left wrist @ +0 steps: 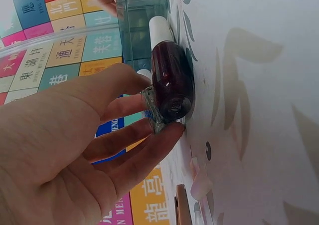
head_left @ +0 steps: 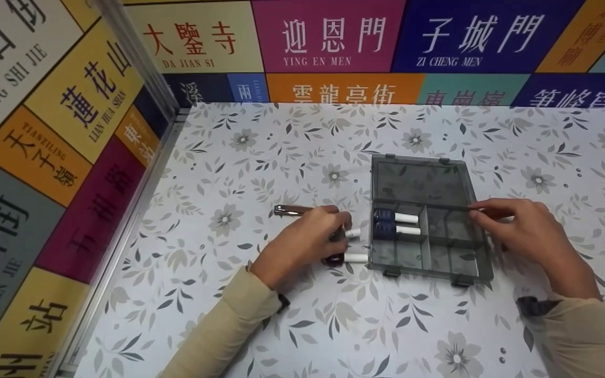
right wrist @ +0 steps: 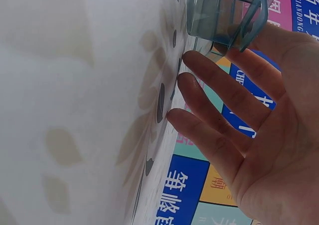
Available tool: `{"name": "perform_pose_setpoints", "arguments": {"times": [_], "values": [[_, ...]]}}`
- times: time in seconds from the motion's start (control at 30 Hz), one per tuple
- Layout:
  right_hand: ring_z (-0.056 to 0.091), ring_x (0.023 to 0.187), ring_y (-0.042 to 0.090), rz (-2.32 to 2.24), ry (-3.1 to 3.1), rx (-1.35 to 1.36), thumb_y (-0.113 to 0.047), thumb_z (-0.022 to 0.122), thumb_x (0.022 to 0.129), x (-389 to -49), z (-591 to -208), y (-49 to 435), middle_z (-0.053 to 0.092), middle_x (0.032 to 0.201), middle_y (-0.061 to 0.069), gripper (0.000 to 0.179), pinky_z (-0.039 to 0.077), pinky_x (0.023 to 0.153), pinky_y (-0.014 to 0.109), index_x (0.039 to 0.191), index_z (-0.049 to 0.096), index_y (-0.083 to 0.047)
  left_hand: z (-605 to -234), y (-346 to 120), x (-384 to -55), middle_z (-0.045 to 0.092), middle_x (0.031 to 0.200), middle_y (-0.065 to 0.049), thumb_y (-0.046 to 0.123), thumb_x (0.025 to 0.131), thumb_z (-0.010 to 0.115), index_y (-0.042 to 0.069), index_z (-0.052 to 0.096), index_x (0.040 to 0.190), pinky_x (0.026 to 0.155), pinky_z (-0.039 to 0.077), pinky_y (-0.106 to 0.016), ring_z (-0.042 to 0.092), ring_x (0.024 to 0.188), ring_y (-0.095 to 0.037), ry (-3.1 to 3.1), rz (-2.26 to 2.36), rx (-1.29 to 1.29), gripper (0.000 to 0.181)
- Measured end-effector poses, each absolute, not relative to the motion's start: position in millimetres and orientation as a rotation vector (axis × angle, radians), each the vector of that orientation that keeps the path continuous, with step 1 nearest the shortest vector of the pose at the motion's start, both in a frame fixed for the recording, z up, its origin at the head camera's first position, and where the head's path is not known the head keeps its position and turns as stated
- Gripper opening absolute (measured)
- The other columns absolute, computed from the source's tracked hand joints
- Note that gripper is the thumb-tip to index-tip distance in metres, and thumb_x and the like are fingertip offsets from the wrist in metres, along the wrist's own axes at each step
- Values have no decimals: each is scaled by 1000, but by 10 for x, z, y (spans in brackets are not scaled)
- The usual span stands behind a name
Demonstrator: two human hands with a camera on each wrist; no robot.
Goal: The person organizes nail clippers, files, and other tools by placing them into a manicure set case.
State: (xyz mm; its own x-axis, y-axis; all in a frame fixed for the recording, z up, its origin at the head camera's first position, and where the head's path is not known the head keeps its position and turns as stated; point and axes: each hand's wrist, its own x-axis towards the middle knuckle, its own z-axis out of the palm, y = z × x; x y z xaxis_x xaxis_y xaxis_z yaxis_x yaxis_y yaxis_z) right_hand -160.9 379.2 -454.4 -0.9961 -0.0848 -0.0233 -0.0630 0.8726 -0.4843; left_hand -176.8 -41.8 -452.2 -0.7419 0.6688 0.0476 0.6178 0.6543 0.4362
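Note:
My left hand [head_left: 305, 239] pinches a small glittery nail polish bottle [left wrist: 152, 108] between thumb and fingers, its white cap [head_left: 353, 232] pointing right. Right beside it, a dark red nail polish bottle [left wrist: 172, 80] lies on its side on the table, white cap toward the box. A see-through grey plastic box [head_left: 426, 257] with compartments lies open, its lid side toward the back. Two dark blue nail polish bottles [head_left: 385, 230] lie one above the other in its left part. At the box's right edge my right hand [head_left: 525, 231] holds on with thumb and index finger, its other fingers spread.
Behind the left hand lies a slim metal and brown tool [head_left: 292, 210], much like a nail clipper. The table [head_left: 260, 325] has a floral cover. Colourful panels with printed characters [head_left: 329, 37] stand along the back and left.

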Motion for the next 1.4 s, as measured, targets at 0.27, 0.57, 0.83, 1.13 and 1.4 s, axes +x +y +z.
{"name": "perform_pose_setpoints", "arguments": {"times": [0.27,0.57,0.83,1.13,1.4], "values": [[65,85,3,-771,3004,-114,-51,70,104,-1602,-4553,3792,82,115,15,33,45,61,28,127,81,-29,-4500,-389,-1748,69,104,-5,18,102,72,9,71,110,74,59,-24,65,89,-14,2822,628,1185,12],[63,89,1,-771,3016,-130,-49,71,104,-1611,-4559,3801,82,115,16,33,45,62,28,126,82,-27,-4474,-346,-1744,68,104,-4,14,98,70,10,72,113,77,57,-25,63,95,-17,2879,699,1331,16],[55,82,-14,-772,3022,-136,-48,72,104,-1611,-4549,3813,82,114,16,32,43,60,29,125,82,-27,-4460,-212,-1727,71,110,-3,15,96,73,12,75,110,83,59,-25,66,101,-19,2918,774,1442,14],[65,80,3,-786,2991,-110,-51,69,104,-1604,-4546,3783,82,117,16,34,45,59,29,127,81,-28,-4452,-20,-1708,72,111,-3,18,97,75,13,77,114,85,59,-20,69,105,-18,2876,773,1476,17],[71,65,11,-802,2964,-99,-52,68,104,-1599,-4524,3779,80,120,21,37,48,61,28,128,80,-26,-4467,124,-1725,73,114,-4,21,99,75,13,77,115,89,60,-20,70,107,-18,2832,764,1497,18]]}}
